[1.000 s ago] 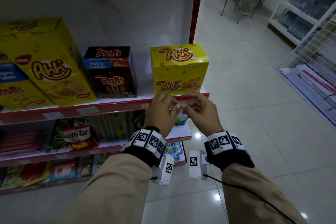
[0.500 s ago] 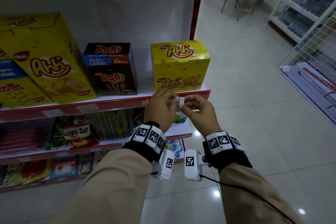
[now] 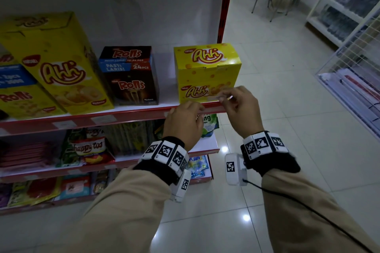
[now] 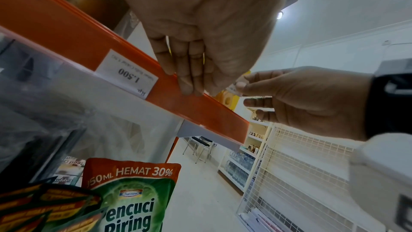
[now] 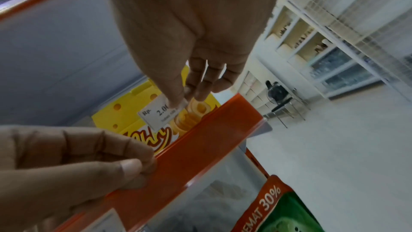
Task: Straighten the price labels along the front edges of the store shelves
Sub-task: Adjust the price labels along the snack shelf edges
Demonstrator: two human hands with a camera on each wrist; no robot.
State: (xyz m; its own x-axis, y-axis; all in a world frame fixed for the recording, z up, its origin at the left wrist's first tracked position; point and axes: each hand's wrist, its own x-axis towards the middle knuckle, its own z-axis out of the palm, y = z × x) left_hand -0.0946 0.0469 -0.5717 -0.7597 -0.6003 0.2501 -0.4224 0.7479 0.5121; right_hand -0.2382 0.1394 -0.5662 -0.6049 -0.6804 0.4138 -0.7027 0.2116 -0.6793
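At the right end of the top shelf, we see the right hand (image 5: pixel 178 29) pinching a loose label (image 5: pixel 161 114) between thumb and fingertips, holding it clear of the red rail (image 5: pixel 200 149) and in front of a yellow box (image 3: pixel 207 72). The thumb covers the label's right corner and cuts off its price after "Rp. 2.0". The left hand (image 3: pixel 183 125) grips the rail itself just beside it, fingers curled over the top lip and thumb pressed to the face. The label is a small white paper rectangle with black print; the rail is a smooth, glossy plastic strip running along the shelf's front edge. A second label (image 4: pixel 127 74), reading 1.500, sits tucked in the rail to the left of the left hand. From the head view the held label shows only as a pale blurred sliver, its print unreadable. Below the shelf, a green pouch (image 4: pixel 131 200) is cut off at the frame's lower edge, and the smaller line of print on both labels is too fine for us to read.
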